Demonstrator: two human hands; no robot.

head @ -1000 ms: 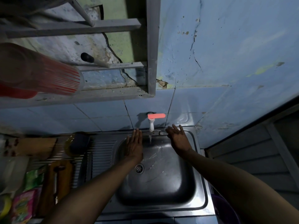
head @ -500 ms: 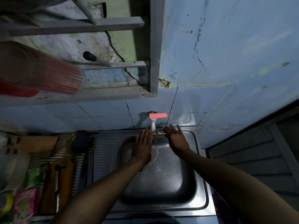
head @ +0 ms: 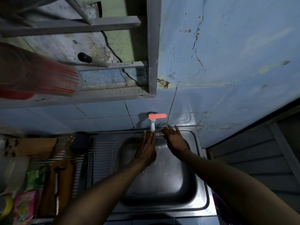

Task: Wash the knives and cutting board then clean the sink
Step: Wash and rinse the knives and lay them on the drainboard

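Blue tiles [head: 103, 114] line the wall behind your steel sink [head: 201, 198], and above them the blue paint is cracked and peeling down to green patches. A grey shelf frame [head: 152, 51] hangs on the wall at upper left, with a red-striped tumbler [head: 48, 78] lying on its side on it.

Your sink basin holds no dishes, only wet streaks on the metal, and its drain is partly hidden under your left wrist. Your left hand [head: 146, 151] is flat with the fingers pressed together, fingertips up under the white tap [head: 152, 125] with the red lever [head: 157, 116]. Your right hand [head: 175, 140] is spread, empty, palm down over the back right of the basin, fingertips near the rim beside the tap. The two hands are close but apart.

Left of the basin, on the ribbed drainboard [head: 103, 156], the wooden cutting board [head: 55, 189] lies flat, with a knife [head: 56, 184] on top of it. Further back sits a yellowish bowl [head: 69, 146] with a dark object in it; what that object is you cannot tell. Colourful packets [head: 24, 207] crowd the near left corner.
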